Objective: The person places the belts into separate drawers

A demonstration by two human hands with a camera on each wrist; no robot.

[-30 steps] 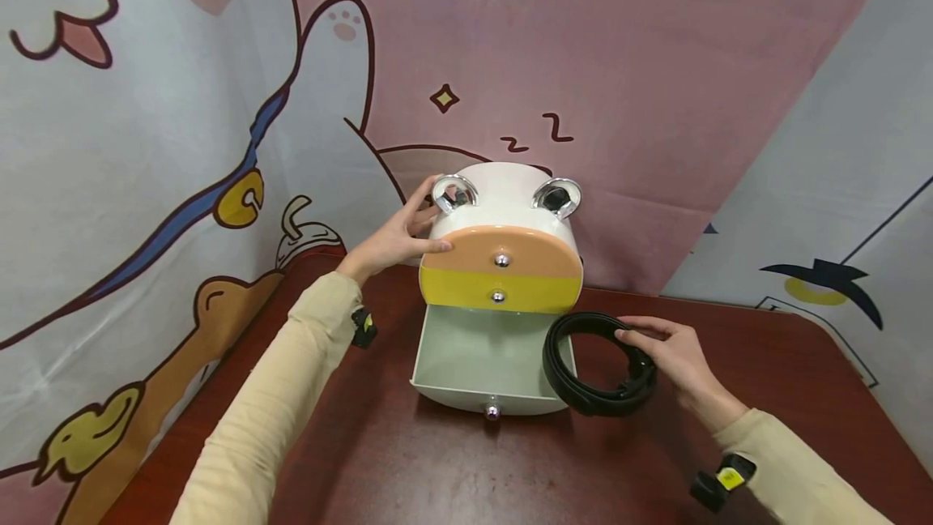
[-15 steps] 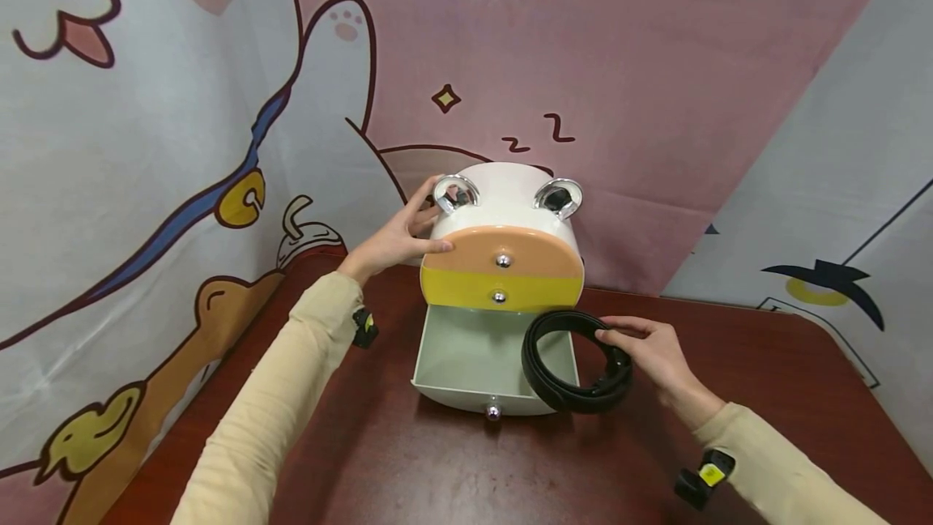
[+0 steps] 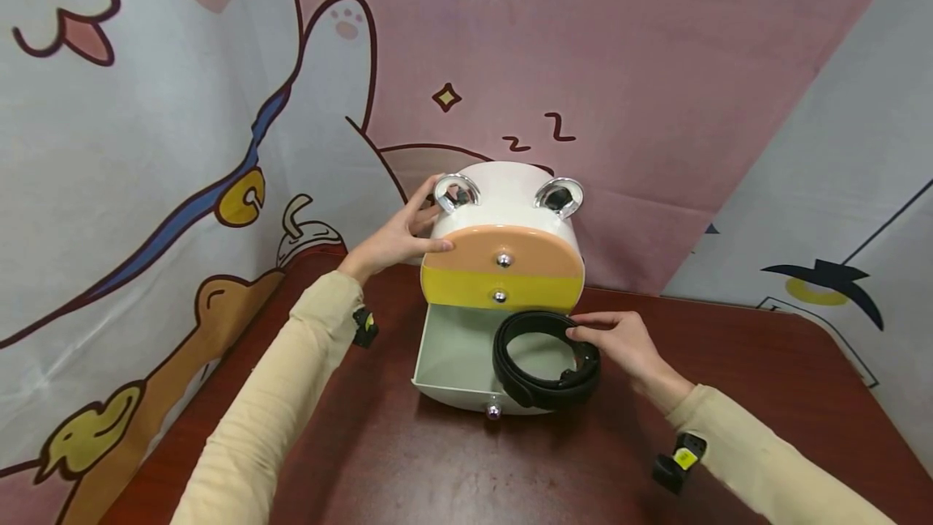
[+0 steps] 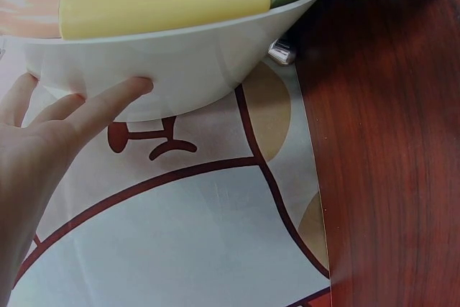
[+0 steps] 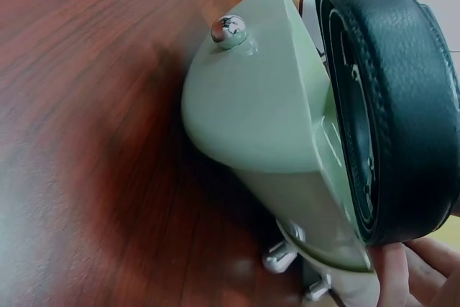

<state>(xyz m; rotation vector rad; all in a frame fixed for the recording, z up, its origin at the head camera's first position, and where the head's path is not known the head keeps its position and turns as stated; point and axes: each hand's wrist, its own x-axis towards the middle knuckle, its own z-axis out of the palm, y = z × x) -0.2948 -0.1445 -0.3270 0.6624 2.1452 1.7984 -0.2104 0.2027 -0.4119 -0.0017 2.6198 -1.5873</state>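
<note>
A black leather belt, coiled into a ring, hangs over the right part of a pale green drawer that is pulled out. My right hand pinches the coil at its right side between thumb and fingers. The drawer belongs to a white frog-shaped cabinet with silver eye rings. Spread along the cabinet's left side, my left hand steadies it, thumb at the front edge. In the left wrist view its fingertips touch the white shell. The right wrist view shows the belt close over the drawer's rim.
Above the open drawer sit a yellow drawer front and an orange one, both closed, each with a silver knob. The cabinet stands on a dark red wooden table. A printed cartoon cloth hangs right behind.
My right hand has carried the belt leftward, from the drawer's right edge to over its right half. My left hand and the cabinet stay put.
</note>
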